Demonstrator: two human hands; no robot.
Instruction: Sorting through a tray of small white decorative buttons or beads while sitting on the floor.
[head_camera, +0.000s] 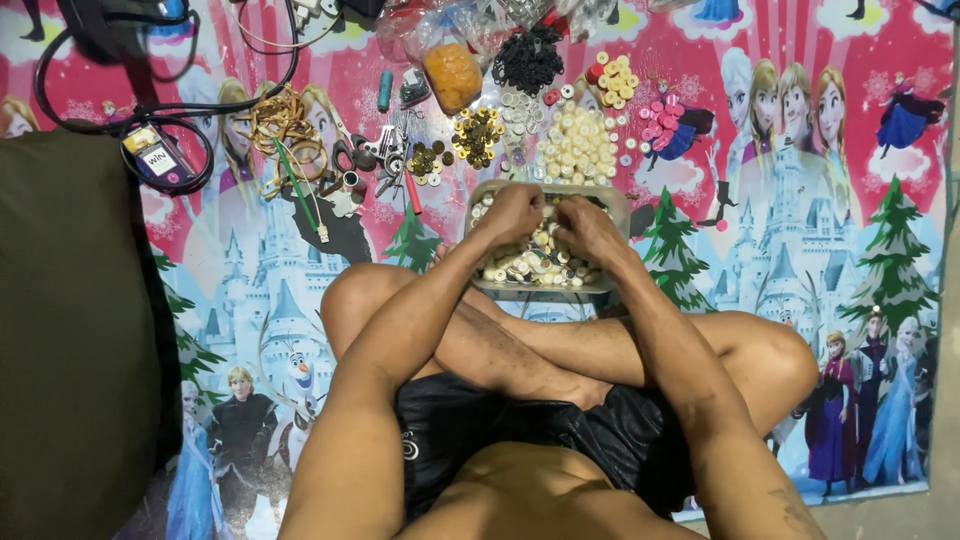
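Observation:
I sit cross-legged on a bright printed mat. A clear plastic tray (620, 205) full of small cream and white round parts (530, 262) rests in front of my shins. My left hand (512, 212) and my right hand (585, 222) are both over the tray, fingers curled and close together, touching the parts. Whether either hand pinches a piece is hidden by the fingers.
Beyond the tray lie heaps of small parts: cream ones (577, 148), pink ones (660, 120), black ones (528, 60), brass ones (476, 135), an orange bag (452, 75). Rubber bands and tools (300, 150) lie at left, with black cables (120, 70). A dark cushion (70, 330) borders the left.

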